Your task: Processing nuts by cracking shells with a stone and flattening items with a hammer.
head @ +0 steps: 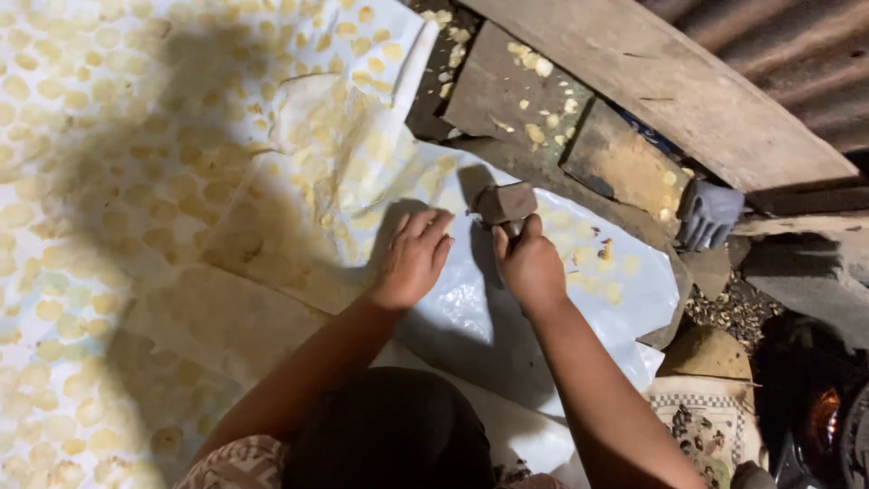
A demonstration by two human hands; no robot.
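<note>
Gripping a short handle, the right hand [528, 265] is closed in a fist around a hammer-like tool [505, 205] whose blocky, dark brown head stands just above the knuckles. The head sits over the white plastic sheet [471, 317], near its upper edge; whether it touches the sheet cannot be told from this angle.

The left hand [414, 256] lies just beside the tool, palm down, fingers extended and held loosely together, flat on the same sheet. It holds nothing. Its fingertips point toward the tool head and stop just short of it.

The plastic sheet is draped over a flat stone slab [674, 299], whose dark edge shows at the right. A few flattened pale yellow discs [605, 276] lie on the sheet to the right of the right hand, with small darker fragments among them.

To the left, a large light-coloured mat [109, 181] is covered in rows of the same thin yellow discs, laid close together, mostly apart from one another. More crumpled plastic sheets with discs stuck to them lie between the mat and the slab.

Behind the slab, rough wooden planks [652, 81] run diagonally, with loose yellow bits scattered on a lower board. A grey glove [711, 213] rests at the end of the planks. At the lower right, a reddish glow [822, 421] shows inside a dark vessel.
</note>
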